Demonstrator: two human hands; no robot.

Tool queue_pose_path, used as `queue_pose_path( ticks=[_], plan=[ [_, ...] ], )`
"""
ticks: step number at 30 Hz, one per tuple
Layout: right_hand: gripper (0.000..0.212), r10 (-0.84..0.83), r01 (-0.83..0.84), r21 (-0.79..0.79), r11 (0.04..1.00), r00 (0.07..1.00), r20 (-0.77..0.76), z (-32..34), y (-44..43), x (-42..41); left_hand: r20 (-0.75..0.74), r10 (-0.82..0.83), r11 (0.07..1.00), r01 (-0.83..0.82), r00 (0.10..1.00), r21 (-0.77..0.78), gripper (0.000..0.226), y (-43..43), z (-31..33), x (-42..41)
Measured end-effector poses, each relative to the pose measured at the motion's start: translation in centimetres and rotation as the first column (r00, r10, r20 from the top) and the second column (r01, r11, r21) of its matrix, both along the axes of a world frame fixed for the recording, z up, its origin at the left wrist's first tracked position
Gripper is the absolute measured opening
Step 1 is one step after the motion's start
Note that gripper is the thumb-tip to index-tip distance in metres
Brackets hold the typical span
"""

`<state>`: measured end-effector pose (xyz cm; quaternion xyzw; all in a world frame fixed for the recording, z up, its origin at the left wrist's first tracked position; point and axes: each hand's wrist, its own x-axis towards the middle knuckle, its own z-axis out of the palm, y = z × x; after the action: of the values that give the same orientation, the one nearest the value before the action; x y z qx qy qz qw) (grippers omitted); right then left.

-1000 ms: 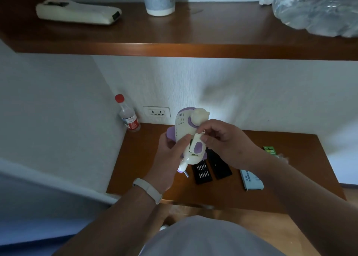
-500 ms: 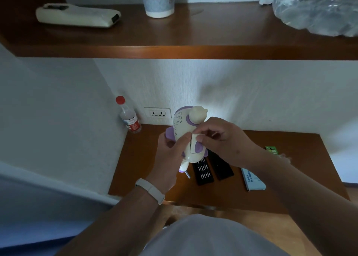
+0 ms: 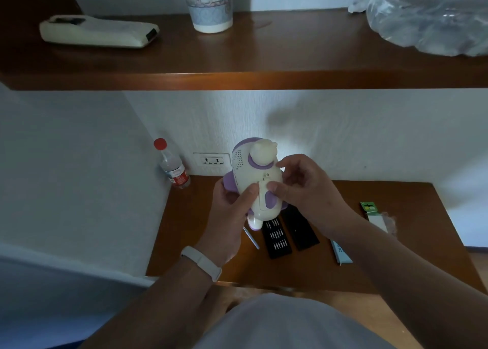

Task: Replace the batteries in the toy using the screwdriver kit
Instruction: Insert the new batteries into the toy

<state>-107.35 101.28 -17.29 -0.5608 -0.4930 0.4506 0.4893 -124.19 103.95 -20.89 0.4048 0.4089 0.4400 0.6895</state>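
Both hands, left hand (image 3: 232,211) and right hand (image 3: 303,187), grip the toy (image 3: 254,174) upright, its head pointing far and up.

"24" legible on pale blue box (image 3: 343,253), rest blurred. Print on bottle label (image 3: 177,175), green pack (image 3: 369,208) unreadable.

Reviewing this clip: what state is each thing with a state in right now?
toy: held above the desk.
battery cover: on the toy under both thumbs; fastened or not, cannot tell.
left hand: grips the toy.
right hand: grips the toy, thumb on the cover.
bit case: open, halves flat on the desk.
screwdriver: lying on the desk, untouched.
bottle: upright, capped.
cup: upright on the shelf.
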Motion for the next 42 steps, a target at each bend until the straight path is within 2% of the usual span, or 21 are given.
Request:
queue_pose_path(
  ticks=[4,7,9,12,16,21,32,39,42],
  plan=[
    [0.051,-0.056,0.058,-0.053,0.997,0.998,0.028,0.0,0.0,-0.2,0.029,-0.015,0.999,0.014,0.999,0.041,0.071,0.6,0.2,-0.2],
    [0.077,-0.07,0.084,-0.102,0.991,0.989,0.13,0.2,0.0,-0.2,0.063,-0.05,0.997,0.047,0.997,0.054,0.098,0.8,0.6,-0.4],
    [0.089,-0.021,0.034,-0.136,0.99,0.995,0.094,0.5,0.0,-0.4,0.077,-0.09,0.994,0.084,0.993,0.075,0.105,0.8,0.9,-0.5],
    [0.078,0.102,-0.118,-0.112,0.987,0.984,-0.144,0.5,-0.1,-0.5,0.091,-0.119,0.99,0.111,0.989,0.089,0.102,0.8,1.1,-0.5],
    [0.073,0.154,-0.185,-0.101,0.977,0.955,-0.254,0.4,0.1,-0.4,0.076,-0.137,0.986,0.129,0.988,0.102,0.102,0.9,1.4,-0.7],
    [0.068,0.181,-0.203,-0.061,0.977,0.95,-0.256,0.3,0.4,-0.9,0.044,-0.118,0.988,0.112,0.992,0.106,0.104,1.3,1.6,-1.1],
    [0.08,0.149,-0.178,-0.076,0.981,0.946,-0.287,-0.6,0.5,-1.4,-0.005,-0.14,0.985,0.14,0.99,0.103,0.105,1.5,1.4,-1.9],
    [0.085,0.143,-0.214,-0.165,0.963,0.922,-0.36,-0.9,0.7,-0.5,-0.152,-0.203,0.967,0.223,0.967,0.123,0.079,1.5,0.9,-1.8],
    [0.082,0.135,-0.219,-0.18,0.959,0.91,-0.393,-1.2,0.7,-0.1,-0.19,-0.183,0.972,0.207,0.964,0.113,0.078,1.6,0.6,-1.4]
  ],
)
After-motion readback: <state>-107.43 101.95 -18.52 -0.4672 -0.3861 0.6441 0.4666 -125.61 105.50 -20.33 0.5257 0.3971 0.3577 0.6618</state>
